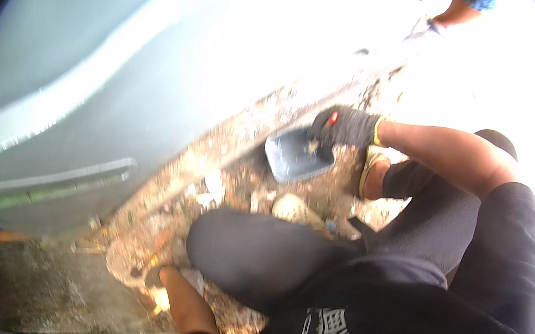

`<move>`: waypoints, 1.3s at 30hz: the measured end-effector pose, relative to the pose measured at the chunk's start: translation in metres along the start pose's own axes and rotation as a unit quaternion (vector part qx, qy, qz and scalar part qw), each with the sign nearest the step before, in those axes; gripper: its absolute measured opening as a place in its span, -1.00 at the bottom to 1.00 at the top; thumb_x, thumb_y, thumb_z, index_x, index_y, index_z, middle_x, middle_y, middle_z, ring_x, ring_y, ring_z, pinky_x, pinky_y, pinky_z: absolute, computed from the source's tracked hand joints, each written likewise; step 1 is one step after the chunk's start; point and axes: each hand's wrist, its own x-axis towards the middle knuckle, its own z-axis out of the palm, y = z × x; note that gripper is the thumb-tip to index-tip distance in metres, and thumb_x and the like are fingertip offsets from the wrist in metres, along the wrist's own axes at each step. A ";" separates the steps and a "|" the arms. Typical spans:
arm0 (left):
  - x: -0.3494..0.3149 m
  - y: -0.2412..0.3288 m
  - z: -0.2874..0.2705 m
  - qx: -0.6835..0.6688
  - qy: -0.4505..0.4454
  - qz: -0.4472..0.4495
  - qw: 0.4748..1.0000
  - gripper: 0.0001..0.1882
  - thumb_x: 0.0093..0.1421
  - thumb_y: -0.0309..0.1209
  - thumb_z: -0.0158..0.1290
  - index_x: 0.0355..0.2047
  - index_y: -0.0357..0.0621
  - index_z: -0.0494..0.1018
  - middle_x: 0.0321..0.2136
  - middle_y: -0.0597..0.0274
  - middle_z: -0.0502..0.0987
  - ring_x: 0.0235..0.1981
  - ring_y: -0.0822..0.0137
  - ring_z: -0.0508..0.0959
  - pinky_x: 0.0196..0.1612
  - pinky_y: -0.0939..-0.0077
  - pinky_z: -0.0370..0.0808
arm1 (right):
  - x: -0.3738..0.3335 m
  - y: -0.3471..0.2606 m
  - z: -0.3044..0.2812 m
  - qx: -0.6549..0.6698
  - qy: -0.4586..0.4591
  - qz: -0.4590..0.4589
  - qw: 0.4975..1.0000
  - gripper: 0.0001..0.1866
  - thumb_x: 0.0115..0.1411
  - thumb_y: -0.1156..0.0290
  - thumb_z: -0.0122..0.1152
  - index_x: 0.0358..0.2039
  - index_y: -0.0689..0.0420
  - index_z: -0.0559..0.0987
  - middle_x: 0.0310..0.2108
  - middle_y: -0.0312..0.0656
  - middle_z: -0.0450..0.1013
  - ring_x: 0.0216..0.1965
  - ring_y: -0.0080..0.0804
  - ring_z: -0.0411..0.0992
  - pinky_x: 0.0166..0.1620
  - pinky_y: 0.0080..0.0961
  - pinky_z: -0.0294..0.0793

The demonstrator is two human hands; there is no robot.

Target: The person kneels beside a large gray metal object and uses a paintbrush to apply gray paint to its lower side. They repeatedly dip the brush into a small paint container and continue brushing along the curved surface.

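Grey tray, shallow and apparently plastic, sits on littered bare ground, seen from above between a squatting person and a large curved grey-green panel. The right hand, in a dark glove with a yellow cuff, reaches over the tray's upper right corner. Its fingers look curled, and a red piece shows against the glove, but whether they are clamped on it or on the tray's rim, I cannot tell. The left hand, also dark-gloved, is well apart, low near the right edge of a dark slab; its grip is too blurred to read.

The work looks partway at most: a small pale bit shows in the tray below the right hand, while white scraps, a pale stone and mixed litter lie outside its lower edge. How much counts as finished cannot be judged.

The right glove covers the tray's upper right corner. The dark left knee hides some ground. Glare washes out the upper right, where another person's leg is cut off by the view's rim.
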 end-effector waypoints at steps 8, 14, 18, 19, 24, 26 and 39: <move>-0.002 -0.029 0.071 0.046 0.087 -0.017 0.995 -0.49 0.43 0.01 -0.07 0.27 0.18 0.53 0.30 0.39 0.50 0.31 0.38 0.46 0.32 0.28 0.33 | 0.000 -0.019 -0.049 -0.027 -0.114 -0.071 0.991 -0.78 0.21 0.44 0.28 -0.16 0.06 0.77 -0.19 -0.20 0.69 -0.17 -0.42 0.60 -0.05 -0.41 0.58; -0.251 -0.096 -0.006 -0.566 0.464 0.230 0.642 -0.59 0.48 -0.23 -0.10 0.17 -0.19 0.51 0.19 0.07 0.53 0.18 0.18 0.56 0.25 0.29 0.46 | 0.003 0.007 -0.071 0.202 -0.146 0.017 0.968 -0.72 0.18 0.49 0.32 -0.08 0.13 0.75 -0.10 -0.18 0.67 -0.10 -0.38 0.60 -0.04 -0.41 0.62; -0.326 -0.115 -0.050 -0.667 0.560 0.329 0.364 -0.71 0.42 -0.37 -0.04 -0.09 -0.30 0.60 -0.07 0.00 0.64 -0.05 0.16 0.66 0.04 0.29 0.59 | 0.001 0.033 -0.067 0.211 -0.087 -0.068 0.971 -0.72 0.23 0.49 0.38 -0.04 0.16 0.70 -0.07 -0.15 0.65 -0.03 -0.35 0.61 0.01 -0.45 0.66; -0.342 -0.115 -0.061 -0.580 0.612 0.352 0.406 -0.74 0.39 -0.39 -0.02 -0.18 -0.31 0.62 -0.15 0.03 0.67 -0.13 0.17 0.67 -0.02 0.28 0.61 | 0.000 0.044 -0.065 0.129 -0.045 -0.187 0.973 -0.73 0.25 0.47 0.37 -0.03 0.18 0.69 -0.07 -0.13 0.65 -0.04 -0.35 0.62 0.01 -0.45 0.67; -0.402 -0.065 -0.112 -0.314 0.448 0.723 0.421 -0.82 0.24 -0.41 0.10 -0.34 -0.27 0.62 -0.37 0.10 0.64 -0.27 0.29 0.63 -0.16 0.41 0.55 | -0.003 0.129 -0.016 0.447 0.003 -0.071 0.892 -0.63 0.39 0.24 0.24 0.01 0.30 0.60 -0.09 -0.04 0.63 -0.09 -0.29 0.65 0.02 -0.43 0.67; -0.458 -0.046 -0.139 -0.313 0.182 0.745 0.561 -0.82 0.25 -0.37 0.15 -0.33 -0.26 0.62 -0.37 0.10 0.64 -0.30 0.27 0.64 -0.21 0.41 0.54 | -0.011 0.136 -0.004 0.582 0.023 0.016 0.813 -0.61 0.40 0.25 0.20 0.04 0.33 0.58 -0.04 0.03 0.61 -0.04 -0.23 0.64 0.05 -0.38 0.69; -0.461 0.020 -0.165 -0.113 0.266 0.834 0.471 -0.84 0.33 -0.40 0.11 -0.16 -0.14 0.61 -0.30 0.07 0.60 -0.30 0.06 0.63 -0.29 0.26 0.54 | -0.118 -0.046 -0.137 0.147 0.347 -0.118 0.919 -0.58 0.27 0.47 0.27 0.15 0.21 0.57 0.06 -0.11 0.56 0.01 -0.23 0.58 0.11 -0.34 0.56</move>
